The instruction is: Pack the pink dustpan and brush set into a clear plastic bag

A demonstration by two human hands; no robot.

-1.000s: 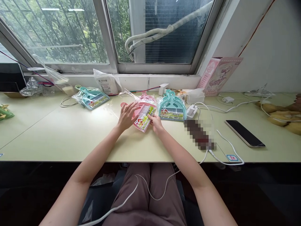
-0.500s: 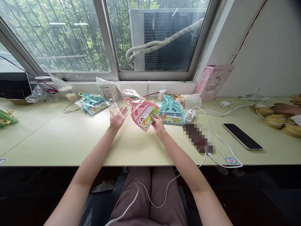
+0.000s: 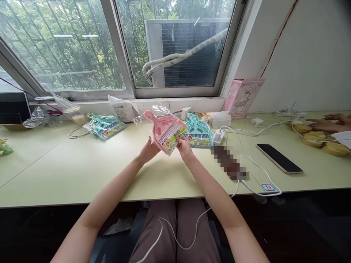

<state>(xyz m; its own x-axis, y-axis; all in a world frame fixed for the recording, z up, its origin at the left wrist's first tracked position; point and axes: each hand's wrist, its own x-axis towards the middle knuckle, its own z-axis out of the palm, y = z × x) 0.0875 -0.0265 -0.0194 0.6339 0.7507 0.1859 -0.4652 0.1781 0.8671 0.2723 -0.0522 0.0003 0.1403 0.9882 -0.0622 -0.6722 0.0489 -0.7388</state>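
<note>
A pink mini dustpan-and-brush set in a clear plastic wrapper is held up above the pale green desk. My left hand grips its lower left edge, fingers behind it. My right hand pinches its lower right corner at the printed label. A teal set in its wrapper lies just right of my hands. Another teal set lies to the left, near the window sill.
A black phone, white chargers and cables and a pixelated object lie to the right. A pink box leans on the wall. Another person's hand rests by yellow objects at far right. Plastic bags line the sill.
The pink set rose off the desk. My left hand left its top, opened beside it, and now grips its lower left edge. Another person's hand came into view at the right.
</note>
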